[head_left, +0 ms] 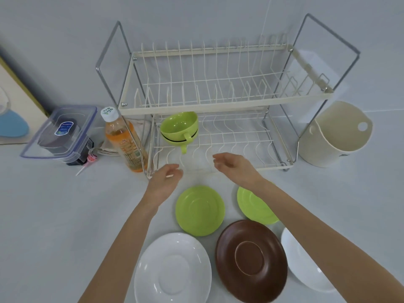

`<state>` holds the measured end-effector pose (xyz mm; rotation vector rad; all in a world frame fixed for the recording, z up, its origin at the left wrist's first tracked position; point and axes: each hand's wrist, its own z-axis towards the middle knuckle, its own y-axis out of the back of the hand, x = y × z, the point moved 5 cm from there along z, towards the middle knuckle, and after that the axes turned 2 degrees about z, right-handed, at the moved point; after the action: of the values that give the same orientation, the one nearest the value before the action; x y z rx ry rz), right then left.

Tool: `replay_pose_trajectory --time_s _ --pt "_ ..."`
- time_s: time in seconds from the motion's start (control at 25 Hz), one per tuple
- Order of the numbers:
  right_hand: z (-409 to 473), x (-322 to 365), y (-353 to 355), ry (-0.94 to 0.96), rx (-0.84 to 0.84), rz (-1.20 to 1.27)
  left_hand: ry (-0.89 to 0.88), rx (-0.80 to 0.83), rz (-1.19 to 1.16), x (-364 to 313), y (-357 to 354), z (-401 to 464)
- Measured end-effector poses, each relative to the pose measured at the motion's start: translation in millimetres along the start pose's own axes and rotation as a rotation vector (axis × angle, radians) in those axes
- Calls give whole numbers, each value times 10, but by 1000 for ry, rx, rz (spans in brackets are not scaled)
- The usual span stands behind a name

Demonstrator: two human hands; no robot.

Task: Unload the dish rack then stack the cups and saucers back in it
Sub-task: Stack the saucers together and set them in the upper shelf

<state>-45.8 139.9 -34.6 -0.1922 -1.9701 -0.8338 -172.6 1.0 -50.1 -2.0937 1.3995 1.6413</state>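
Two stacked lime-green ceramic cups [179,127] sit at the left of the two-tier white wire dish rack's [218,101] lower shelf, bare wire to their right. Both the left hand [165,179] and right hand [235,166] hover loosely open and empty at its front edge, above five saucers [200,209] on the white tabletop [54,215].

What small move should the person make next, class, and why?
Probably lower the left hand onto the nearer green saucer and lift it toward the rack's lower tier. Both hands are empty, the green cups are already stacked there, and all saucers remain on the counter.
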Motion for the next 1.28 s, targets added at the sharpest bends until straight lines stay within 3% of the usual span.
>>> replay_pose_trajectory --time_s 0.2,0.4,0.68,0.84,1.08,1.28 --pt "-518 -411 13 -24 -11 -149 -55 152 223 239 -341 -426" --pt "-883 -861 112 -150 -46 -274 -4 260 295 485 -747 -756" --pt "-1146 -1267 161 -262 -76 -415 83 294 409 741 -1029 -958" --pt "-1128 -1319 147 -250 -120 -371 12 233 512 730 -1073 -963" --pt "-1112 -1244 249 -278 -225 -161 -35 37 481 668 -981 -954" --pt "-1044 -983 104 -223 -158 -81 -91 -64 449 630 -587 -907"
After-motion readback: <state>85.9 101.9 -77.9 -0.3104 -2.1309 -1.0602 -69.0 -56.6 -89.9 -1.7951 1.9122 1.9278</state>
